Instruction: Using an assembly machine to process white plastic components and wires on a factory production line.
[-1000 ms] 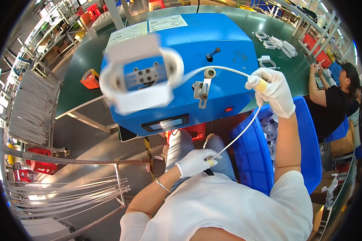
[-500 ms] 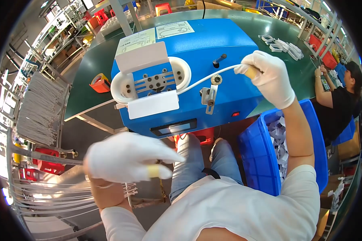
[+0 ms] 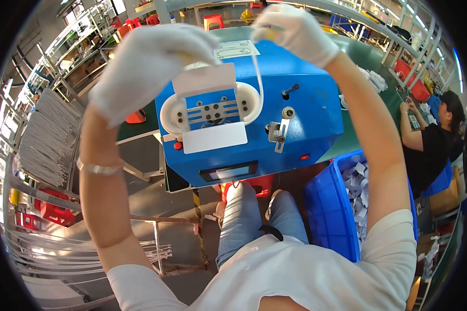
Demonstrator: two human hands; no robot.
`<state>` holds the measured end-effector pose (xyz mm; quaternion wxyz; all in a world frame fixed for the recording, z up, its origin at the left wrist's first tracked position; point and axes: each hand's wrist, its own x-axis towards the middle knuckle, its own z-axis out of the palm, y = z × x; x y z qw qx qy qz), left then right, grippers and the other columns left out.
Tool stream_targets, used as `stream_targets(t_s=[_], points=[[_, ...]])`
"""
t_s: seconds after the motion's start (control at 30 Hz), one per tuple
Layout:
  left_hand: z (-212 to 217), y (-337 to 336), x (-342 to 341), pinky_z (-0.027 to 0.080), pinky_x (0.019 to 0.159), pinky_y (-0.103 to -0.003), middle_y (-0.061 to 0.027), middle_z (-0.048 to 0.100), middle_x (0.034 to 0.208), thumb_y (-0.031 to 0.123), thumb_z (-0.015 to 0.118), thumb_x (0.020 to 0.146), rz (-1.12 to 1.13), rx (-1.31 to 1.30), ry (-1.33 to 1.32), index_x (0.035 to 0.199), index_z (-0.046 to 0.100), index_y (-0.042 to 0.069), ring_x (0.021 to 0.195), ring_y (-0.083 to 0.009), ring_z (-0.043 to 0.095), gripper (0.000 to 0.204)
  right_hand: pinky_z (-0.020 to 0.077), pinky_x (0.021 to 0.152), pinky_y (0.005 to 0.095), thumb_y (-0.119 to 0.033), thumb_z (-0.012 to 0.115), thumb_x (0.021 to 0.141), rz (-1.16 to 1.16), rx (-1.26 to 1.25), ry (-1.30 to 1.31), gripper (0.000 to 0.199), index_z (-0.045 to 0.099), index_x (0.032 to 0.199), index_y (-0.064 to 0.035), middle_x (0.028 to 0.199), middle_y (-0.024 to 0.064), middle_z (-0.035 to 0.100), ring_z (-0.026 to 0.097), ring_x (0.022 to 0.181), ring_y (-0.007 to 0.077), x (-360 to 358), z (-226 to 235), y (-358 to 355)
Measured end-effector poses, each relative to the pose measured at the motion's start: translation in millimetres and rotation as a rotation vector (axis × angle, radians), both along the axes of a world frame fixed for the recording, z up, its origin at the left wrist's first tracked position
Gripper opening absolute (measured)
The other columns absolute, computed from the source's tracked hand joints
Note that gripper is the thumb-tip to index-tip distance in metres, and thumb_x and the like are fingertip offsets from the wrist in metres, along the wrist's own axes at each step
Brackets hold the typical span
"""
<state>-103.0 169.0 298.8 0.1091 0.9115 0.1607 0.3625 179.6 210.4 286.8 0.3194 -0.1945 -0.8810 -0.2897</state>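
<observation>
A blue winding machine (image 3: 311, 114) stands on the table, with a white oval former (image 3: 175, 115) and metal slotted bars (image 3: 213, 110) on its top. White cable (image 3: 259, 83) rises from the former's right end toward my right hand (image 3: 296, 33), which wears a white glove and pinches the cable over the machine's far side. My left hand (image 3: 145, 65), gloved too and slightly blurred, hovers above the former's left end. Its fingers stretch to the right with the thumb apart, and nothing shows in them. White flaps (image 3: 215, 138) stand before and behind the bars.
A blue bin (image 3: 321, 207) of white scraps is at my right. White cables (image 3: 49, 137) hang on a rack at far left. White coils (image 3: 373, 80) lie on the green table at right. Farther right, a co-worker in black (image 3: 433, 135) sits holding something.
My right hand has moved up and left with the cable, which now bends upward from the former. My left hand has risen from beside my lap to above the machine's left side.
</observation>
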Motion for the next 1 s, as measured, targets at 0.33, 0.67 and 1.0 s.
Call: stream_targets(t_s=[0.33, 0.67, 1.0], points=[[13.0, -0.5, -30.1, 0.050, 0.072, -0.026, -0.0095, 0.069, 0.081, 0.002, 0.064, 0.071, 0.305, -0.332, 0.304, 0.091, 0.071, -0.001, 0.074, -0.0158, 0.063, 0.021, 0.0515, 0.078, 0.0294, -0.007, 0.066, 0.082, 0.097, -0.235, 0.415, 0.020, 0.066, 0.102, -0.0072, 0.099, 0.0105, 0.065, 0.063, 0.089, 0.0243, -67.5, -6.1, -29.3], [-10.5, -39.6, -47.7, 0.051, 0.071, -0.035, -0.0163, 0.066, 0.082, 0.009, 0.058, 0.078, 0.509, -0.044, 0.416, 0.090, 0.071, 0.007, 0.075, -0.0306, 0.063, 0.018, 0.0499, 0.064, 0.0325, -0.010, 0.077, 0.057, -0.166, -0.128, -0.082, 0.033, 0.063, 0.086, -0.0104, 0.079, 0.0055, 0.055, 0.059, 0.076, 0.0252, -77.7, -33.5, -80.7], [-67.5, -39.0, -6.3, 0.051, 0.070, -0.036, -0.0062, 0.062, 0.084, 0.008, 0.065, 0.073, 0.550, 0.411, -0.009, 0.088, 0.067, 0.009, 0.081, -0.0255, 0.061, 0.015, 0.0490, 0.080, 0.0291, -0.032, 0.053, 0.094, -0.163, -1.004, 0.140, 0.031, 0.063, 0.106, -0.0057, 0.099, 0.0113, 0.062, 0.058, 0.087, 0.0242, -69.1, -22.9, -44.7]])
